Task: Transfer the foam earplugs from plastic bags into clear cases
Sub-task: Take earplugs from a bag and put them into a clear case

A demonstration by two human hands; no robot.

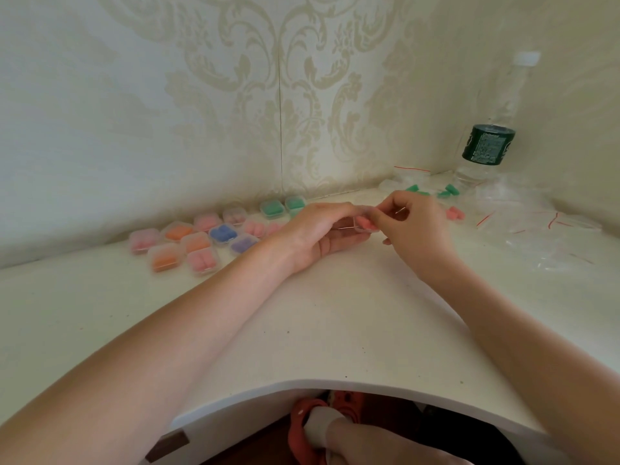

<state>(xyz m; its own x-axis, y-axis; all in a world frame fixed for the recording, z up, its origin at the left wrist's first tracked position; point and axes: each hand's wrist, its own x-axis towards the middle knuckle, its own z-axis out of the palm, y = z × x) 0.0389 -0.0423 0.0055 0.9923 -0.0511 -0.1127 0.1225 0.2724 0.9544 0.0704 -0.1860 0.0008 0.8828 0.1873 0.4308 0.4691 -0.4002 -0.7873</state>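
Observation:
My left hand [318,229] and my right hand [412,223] meet above the white table, both pinching a small clear case [365,225] with pink foam earplugs inside. Whether the lid is down I cannot tell. To the left lie several filled clear cases [201,241] holding pink, orange, blue, purple and green earplugs. Behind my right hand lie loose green earplugs [448,191] and pink earplugs [455,213]. A heap of clear plastic bags [536,229] with red seal strips lies at the right.
A clear water bottle [489,142] with a dark green label stands in the back right corner against the patterned wall. The white table [318,330] has a curved front edge. Below it a foot in a red shoe [312,427] shows.

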